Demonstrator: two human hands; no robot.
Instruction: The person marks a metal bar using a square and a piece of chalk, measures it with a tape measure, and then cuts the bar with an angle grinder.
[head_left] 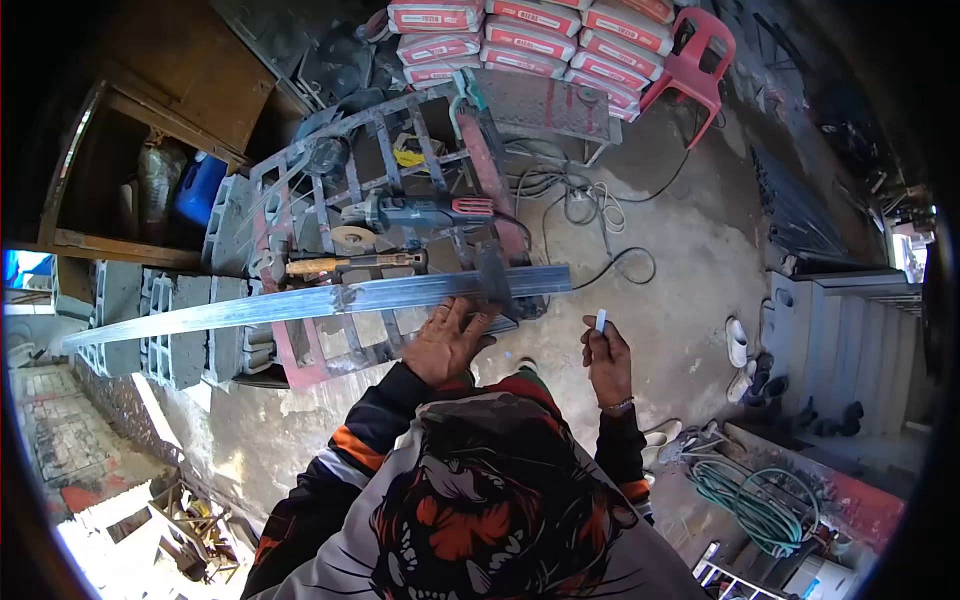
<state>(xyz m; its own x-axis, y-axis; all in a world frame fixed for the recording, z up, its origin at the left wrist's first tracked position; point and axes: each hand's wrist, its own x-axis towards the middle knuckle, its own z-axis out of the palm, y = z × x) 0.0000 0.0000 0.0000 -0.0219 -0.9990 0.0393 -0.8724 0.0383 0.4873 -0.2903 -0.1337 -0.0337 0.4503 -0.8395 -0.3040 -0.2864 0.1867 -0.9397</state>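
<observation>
A long metal bar (400,294) lies across the slatted metal frame (300,350) and reaches far out to the left. My left hand (443,343) rests against the bar's near edge, fingers spread. To the right, past the bar's end, my right hand (608,362) pinches a small pale stick (600,320), much like chalk, which points up. Just beyond the bar lie a hammer (350,263) with a wooden handle and an angle grinder (420,211) with a tan disc.
Grey hollow blocks (175,330) stand under the bar at the left. Cables (580,195) lie on the floor beyond. Stacked sacks (530,38) and a red chair (693,65) stand at the back. A green hose (750,505) is coiled at the lower right.
</observation>
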